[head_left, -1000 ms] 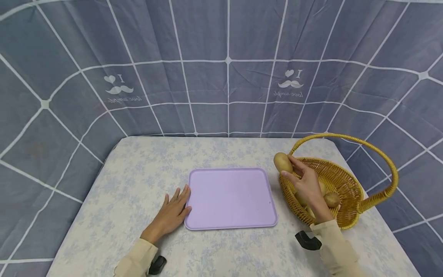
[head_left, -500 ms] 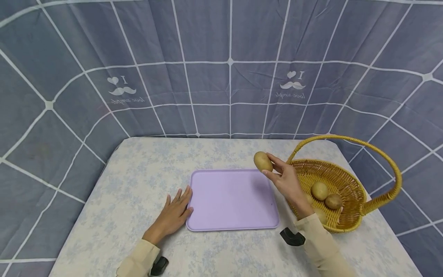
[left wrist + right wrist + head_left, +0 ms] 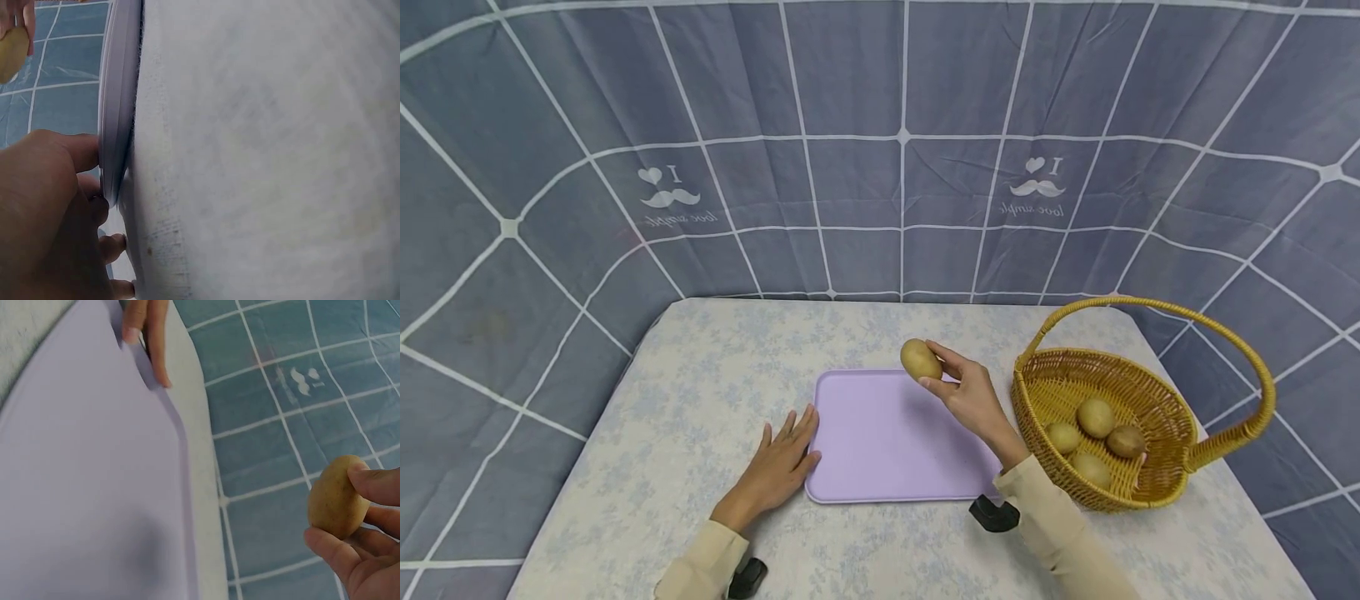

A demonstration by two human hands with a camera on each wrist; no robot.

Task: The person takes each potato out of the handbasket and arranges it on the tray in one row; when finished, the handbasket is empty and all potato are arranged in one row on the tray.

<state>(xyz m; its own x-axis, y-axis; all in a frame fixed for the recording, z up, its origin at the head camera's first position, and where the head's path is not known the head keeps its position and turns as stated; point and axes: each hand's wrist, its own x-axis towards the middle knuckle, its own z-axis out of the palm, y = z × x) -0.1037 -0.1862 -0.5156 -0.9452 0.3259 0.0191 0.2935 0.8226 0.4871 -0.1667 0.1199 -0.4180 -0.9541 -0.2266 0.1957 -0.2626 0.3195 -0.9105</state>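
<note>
A potato (image 3: pixel 921 359) is pinched between the thumb and fingers of my right hand (image 3: pixel 972 398), held up over the far part of a purple tray (image 3: pixel 887 450). In the right wrist view the same potato (image 3: pixel 339 497) shows whole, with fingertips at its end and the tray's surface below to the left. My left hand (image 3: pixel 778 462) lies with fingers extended at the tray's left edge. Seen from the left wrist, the fingers (image 3: pixel 81 151) touch the tray's rim (image 3: pixel 119 94).
On the right stands a yellow wicker basket (image 3: pixel 1172 417) with a tall arched handle (image 3: pixel 1232 337). Several potatoes (image 3: pixel 1096 417) lie in it. A pale floral cloth (image 3: pixel 715 358) covers the table, and a blue-grey checked curtain (image 3: pixel 857 183) hangs behind.
My right hand has carried the potato leftward, from beside the basket to above the tray. The potatoes in the basket are now uncovered. My left hand stays at the tray's edge.
</note>
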